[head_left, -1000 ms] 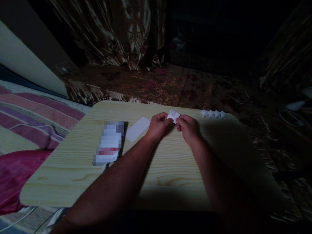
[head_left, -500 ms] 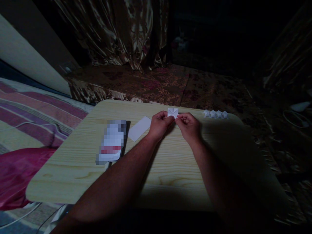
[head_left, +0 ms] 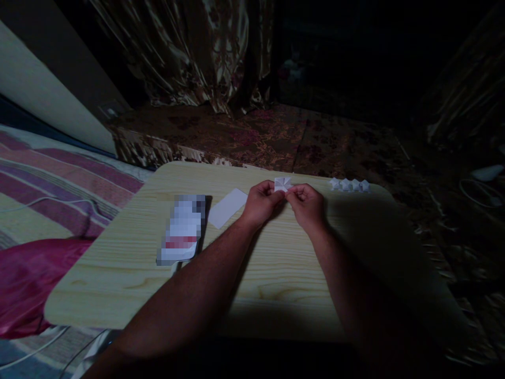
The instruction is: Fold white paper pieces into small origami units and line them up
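Between my two hands is a small square of folded white paper with crease lines meeting near its middle. My left hand pinches its left and lower edge, thumb on top. The fingertips of my right hand are closed on its lower right corner. White paper sheets lie flat on the table to the left of my left hand. Off to the right, several small folded white paper pieces stand in a row near the far edge.
The light wooden table has rounded corners. A blurred-out phone-like object lies at its left, with a cable below. Beyond the far edge is a patterned cloth ledge under a curtain. A striped bed cover is at left.
The folded paper has turned slightly and moved a little to the right between my hands. Both hands keep their pinch. The view has shifted slightly.
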